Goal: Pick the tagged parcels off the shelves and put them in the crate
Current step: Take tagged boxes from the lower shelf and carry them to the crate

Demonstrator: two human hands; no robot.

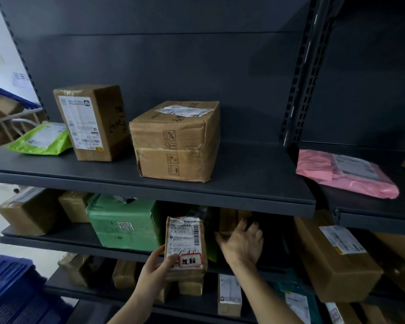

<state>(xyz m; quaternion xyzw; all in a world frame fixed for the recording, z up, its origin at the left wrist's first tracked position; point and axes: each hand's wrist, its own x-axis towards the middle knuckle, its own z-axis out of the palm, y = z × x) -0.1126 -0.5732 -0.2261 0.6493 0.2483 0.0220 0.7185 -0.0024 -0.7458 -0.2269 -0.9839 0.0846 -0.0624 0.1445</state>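
The left hand (158,265) grips a small red-tagged parcel (185,242). Just right of it, the right hand (242,242) clasps a brown box (228,220).

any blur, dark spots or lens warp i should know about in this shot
head view: wide-angle lens bows the upper shelf edge and uprights; under it shadow swallows the recess where the right hand reaches, and that hand is motion-smeared; the tagged parcel in the left hand is sharper but its label print is soft; daylight washes out the left edge.
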